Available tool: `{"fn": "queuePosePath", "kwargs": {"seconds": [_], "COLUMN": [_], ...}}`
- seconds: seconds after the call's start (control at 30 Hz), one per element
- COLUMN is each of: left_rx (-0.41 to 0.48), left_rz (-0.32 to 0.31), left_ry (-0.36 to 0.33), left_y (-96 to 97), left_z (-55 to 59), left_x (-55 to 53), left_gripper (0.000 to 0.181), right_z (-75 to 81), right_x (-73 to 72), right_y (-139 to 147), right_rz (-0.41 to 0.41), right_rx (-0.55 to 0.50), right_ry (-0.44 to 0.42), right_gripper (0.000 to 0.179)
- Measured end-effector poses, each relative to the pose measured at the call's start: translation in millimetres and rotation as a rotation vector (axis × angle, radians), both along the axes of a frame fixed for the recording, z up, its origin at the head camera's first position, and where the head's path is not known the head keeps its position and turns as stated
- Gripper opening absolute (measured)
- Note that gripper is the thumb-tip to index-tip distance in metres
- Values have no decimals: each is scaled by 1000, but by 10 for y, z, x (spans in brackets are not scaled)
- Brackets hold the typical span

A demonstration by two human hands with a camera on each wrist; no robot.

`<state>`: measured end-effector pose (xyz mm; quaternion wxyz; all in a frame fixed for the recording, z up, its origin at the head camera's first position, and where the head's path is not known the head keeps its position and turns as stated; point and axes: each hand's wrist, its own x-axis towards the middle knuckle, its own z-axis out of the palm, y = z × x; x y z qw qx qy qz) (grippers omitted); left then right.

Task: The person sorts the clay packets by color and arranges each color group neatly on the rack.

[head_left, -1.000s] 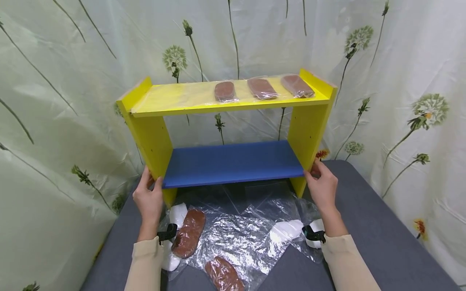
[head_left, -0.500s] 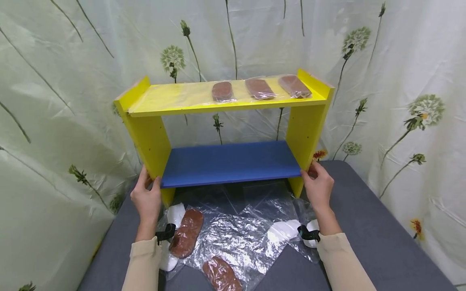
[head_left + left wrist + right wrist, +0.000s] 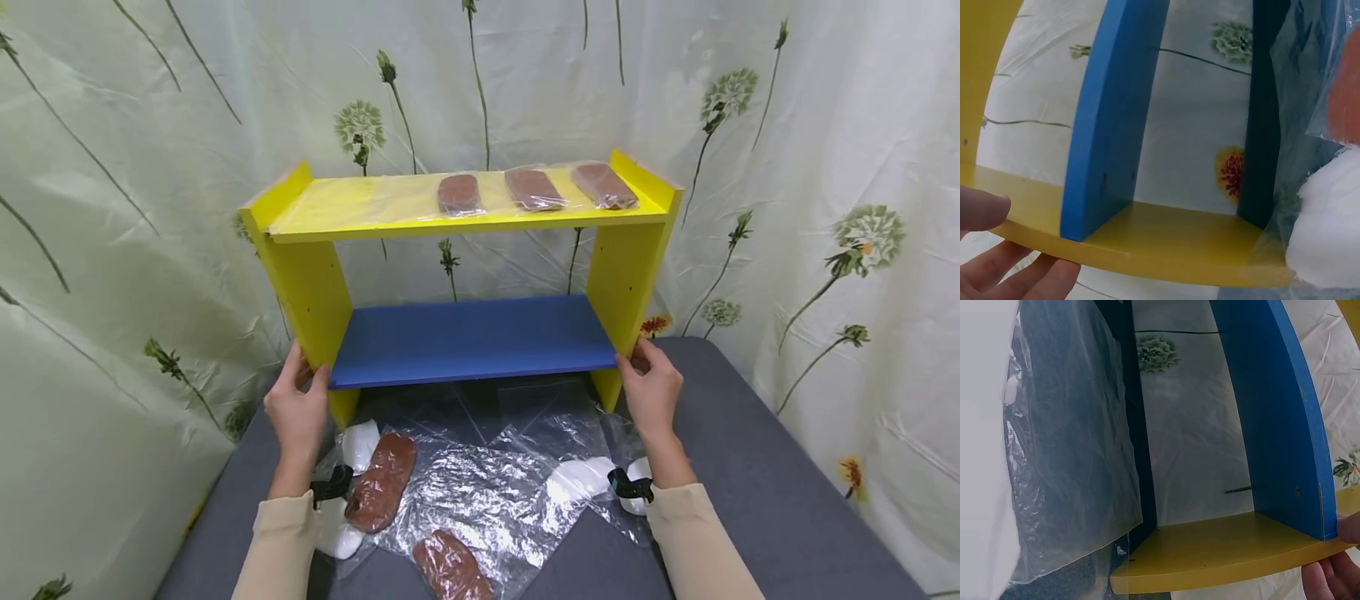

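Note:
A small shelf unit (image 3: 303, 283) with yellow sides, a yellow top board and a blue lower shelf (image 3: 472, 337) stands upright on the dark grey table. My left hand (image 3: 297, 408) grips the edge of its left side panel, thumb in front by the blue shelf's corner, fingers round the outside. At the right side panel (image 3: 626, 283), my right hand (image 3: 651, 387) holds the edge the same way, level with the blue shelf. In the left wrist view the thumb (image 3: 982, 209) and fingers lie on opposite sides of the yellow panel.
Three brown slabs (image 3: 534, 189) under clear film lie on the top board. Before the unit, plastic bags (image 3: 480, 483) spread over the table (image 3: 742, 483), with brown slabs (image 3: 382, 483) and white lumps (image 3: 577, 481) in them. A flowered curtain (image 3: 810, 150) hangs close behind.
The head view has shifted slightly. Both hands keep their hold on the side panels, and the shelf unit shows no clear movement against the curtain.

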<state>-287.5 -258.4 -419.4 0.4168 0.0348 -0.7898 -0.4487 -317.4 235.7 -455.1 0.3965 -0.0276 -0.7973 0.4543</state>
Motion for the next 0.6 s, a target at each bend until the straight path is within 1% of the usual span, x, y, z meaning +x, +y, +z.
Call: {"fn": "queuePosePath", "kwargs": {"seconds": [0.1,0.2,0.4,0.5,0.6], "left_rx": [0,-13,-56,-71,-85], "left_rz": [-19,-24,-31,-57,-90], "left_ry": [13,37,71,62,21], "left_y": [-6,-3,24,53,88], "left_z": [36,84,163,180,183], "left_x": [45,105,289,404,506], "left_gripper": [67,67,66,69,70], "right_z": [-4,-2,-11,-24,-24], "right_x": [5,2,0,3,9], "right_y": [5,16,31,40,47], "right_rz": [-2,-2,0,2,-2], "right_rx": [1,4,11,12,8], "right_ry": [-4,0,-3,0,0], "right_gripper": [38,38,37,37,38]}}
